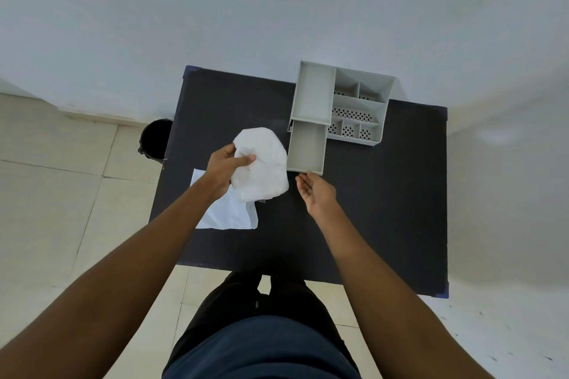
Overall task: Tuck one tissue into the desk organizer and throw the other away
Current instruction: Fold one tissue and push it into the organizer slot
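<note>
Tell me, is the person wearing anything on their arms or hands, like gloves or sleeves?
No. Both forearms are bare right up to the picture's edge, with no sleeve showing. The left hand and right hand have no gloves, and no rings, watch or bracelets show.

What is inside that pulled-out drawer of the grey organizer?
The drawer of the organizer looks empty: only its bare grey floor shows. Its rear part lies hidden under the tray above, so that bit cannot be checked.
</note>
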